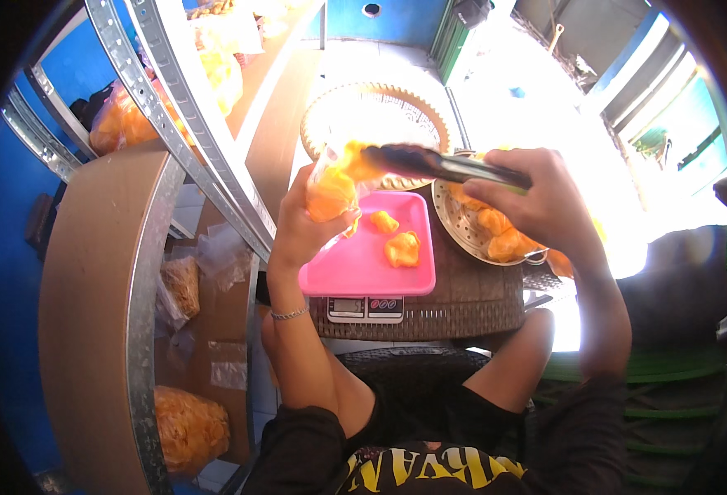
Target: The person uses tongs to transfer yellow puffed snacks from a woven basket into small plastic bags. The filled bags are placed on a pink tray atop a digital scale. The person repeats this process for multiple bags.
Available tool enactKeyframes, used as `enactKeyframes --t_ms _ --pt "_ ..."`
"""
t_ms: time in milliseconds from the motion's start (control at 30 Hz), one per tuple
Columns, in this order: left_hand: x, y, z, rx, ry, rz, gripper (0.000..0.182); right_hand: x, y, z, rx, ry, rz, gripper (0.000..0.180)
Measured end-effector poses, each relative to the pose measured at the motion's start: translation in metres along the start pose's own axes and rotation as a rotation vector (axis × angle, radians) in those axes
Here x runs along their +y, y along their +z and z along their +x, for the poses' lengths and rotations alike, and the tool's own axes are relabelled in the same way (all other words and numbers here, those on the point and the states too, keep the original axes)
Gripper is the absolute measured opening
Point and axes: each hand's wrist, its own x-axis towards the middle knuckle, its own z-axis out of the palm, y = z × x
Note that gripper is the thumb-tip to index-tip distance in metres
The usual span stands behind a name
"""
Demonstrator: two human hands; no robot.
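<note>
My left hand grips a clear plastic bag with orange crackers inside, held above the left side of a pink tray. In my right hand is a pair of metal tongs, reaching left to the bag's mouth. Their dark tips meet an orange cracker there; blur and glare hide whether they pinch it. Two loose crackers lie in the tray, a small one and a larger one. Under the tray sits a digital kitchen scale with its display facing me.
A perforated metal pan of orange crackers stands at the right of the brown woven table. Behind the tray lies a round scalloped basket. Metal shelving rises close on the left, with bagged crackers on it. Strong glare covers the upper right.
</note>
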Motion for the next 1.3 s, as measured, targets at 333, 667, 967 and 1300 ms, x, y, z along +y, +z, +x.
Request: enactKeyframes --t_ms 333,667,967,1300 --pt "0.007 0.013 0.001 -0.037 0.121 -0.087 0.054 -0.034 0.0 0.033 -0.176 -0.17 -0.448 0.04" --pt "0.014 0.008 0.004 -0.006 0.096 -0.057 0.05 -0.053 -0.023 0.042 -0.217 -0.114 -0.197 0.057" --pt "0.028 0.011 0.002 -0.084 0.07 0.01 0.059 -0.034 0.08 0.064 -0.253 0.182 0.373 0.041" --pt "0.029 0.003 0.007 0.008 0.314 -0.239 0.084 -0.05 0.075 0.059 0.153 0.241 0.785 0.029"
